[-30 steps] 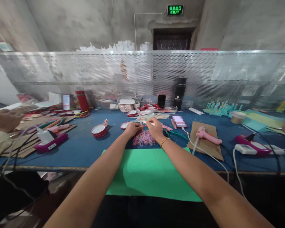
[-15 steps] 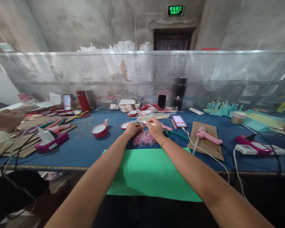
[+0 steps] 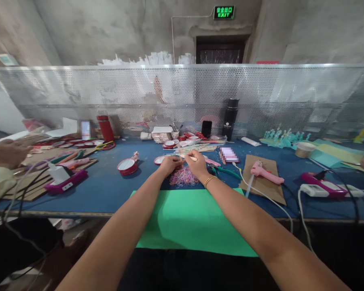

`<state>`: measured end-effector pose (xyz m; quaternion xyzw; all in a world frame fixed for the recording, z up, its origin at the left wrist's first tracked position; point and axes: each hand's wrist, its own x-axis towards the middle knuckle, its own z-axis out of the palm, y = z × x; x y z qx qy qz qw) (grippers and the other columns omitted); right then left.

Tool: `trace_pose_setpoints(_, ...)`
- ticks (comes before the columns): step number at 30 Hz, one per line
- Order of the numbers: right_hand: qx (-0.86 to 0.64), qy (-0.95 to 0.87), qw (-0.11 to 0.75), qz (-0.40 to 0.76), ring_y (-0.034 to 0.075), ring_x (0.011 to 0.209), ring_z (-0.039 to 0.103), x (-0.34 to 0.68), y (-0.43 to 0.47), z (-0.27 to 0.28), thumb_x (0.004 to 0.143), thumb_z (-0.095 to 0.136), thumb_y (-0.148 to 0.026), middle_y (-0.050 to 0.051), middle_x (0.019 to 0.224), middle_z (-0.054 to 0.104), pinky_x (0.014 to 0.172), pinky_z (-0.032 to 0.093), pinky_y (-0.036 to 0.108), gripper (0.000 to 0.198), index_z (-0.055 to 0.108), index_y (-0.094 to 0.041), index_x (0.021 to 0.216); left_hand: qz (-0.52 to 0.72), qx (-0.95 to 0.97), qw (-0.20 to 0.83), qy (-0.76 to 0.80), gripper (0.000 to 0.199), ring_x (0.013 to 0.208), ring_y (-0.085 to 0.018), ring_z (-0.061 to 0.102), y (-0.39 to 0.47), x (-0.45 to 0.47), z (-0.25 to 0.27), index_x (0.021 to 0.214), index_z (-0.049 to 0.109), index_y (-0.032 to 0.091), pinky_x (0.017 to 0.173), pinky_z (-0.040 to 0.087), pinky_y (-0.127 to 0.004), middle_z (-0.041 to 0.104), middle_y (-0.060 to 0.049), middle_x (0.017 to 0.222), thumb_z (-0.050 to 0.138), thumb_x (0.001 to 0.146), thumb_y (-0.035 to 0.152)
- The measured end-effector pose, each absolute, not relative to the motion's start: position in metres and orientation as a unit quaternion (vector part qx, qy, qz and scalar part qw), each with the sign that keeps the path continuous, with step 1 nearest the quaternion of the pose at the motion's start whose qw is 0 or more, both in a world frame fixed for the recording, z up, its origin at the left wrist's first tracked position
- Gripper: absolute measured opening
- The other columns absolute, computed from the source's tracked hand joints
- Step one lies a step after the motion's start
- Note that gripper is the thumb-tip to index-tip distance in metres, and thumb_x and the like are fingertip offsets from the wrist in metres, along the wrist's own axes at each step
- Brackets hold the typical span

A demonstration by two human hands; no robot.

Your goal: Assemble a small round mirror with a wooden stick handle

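Note:
Fingers pinched together, my left hand (image 3: 170, 165) is above a pile of small, tangled, multicoloured loops (image 3: 184, 178) that look like rubber bands. What its fingertips hold is too small to make out. My right hand (image 3: 199, 163), with a gold bracelet at the wrist, is closed on a short pale stick-like piece (image 3: 193, 158). The tips of both hands nearly meet over the far side of the pile. A green sheet (image 3: 194, 222) lies under my forearms and hangs over the table's front edge.
Left of my hands sits a red-rimmed tape roll (image 3: 127, 166). To the right are green-handled pliers (image 3: 229, 172), a phone (image 3: 228, 154) on a white cable, and a pink glue gun (image 3: 265, 173) on cardboard. Other people's hands (image 3: 8, 153) show at both sides.
My hands have barely shifted. A thin pale piece that stood up above my left fingertips no longer shows there. The things on the table have stayed put.

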<state>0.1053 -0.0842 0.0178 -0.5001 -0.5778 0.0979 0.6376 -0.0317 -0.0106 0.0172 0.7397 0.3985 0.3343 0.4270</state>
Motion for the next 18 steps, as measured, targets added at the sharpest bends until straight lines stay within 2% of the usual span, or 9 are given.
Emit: trace_pose_setpoints(18,-0.536,-0.554,0.630,0.091,0.016,0.070,0.054,0.1069,-0.0870,0.0210,0.074,0.048,-0.031,-0.001,0.070,0.061,0.068,0.042,0.027,0.013,0.053,-0.022,0.066,0.334,0.746,0.412,0.402,0.040,0.046,-0.007,0.039,-0.0137,-0.0315,0.0199,0.056,0.060,0.013,0.045,0.028,-0.021,0.051,0.003,0.049,0.071,0.055,0.052)
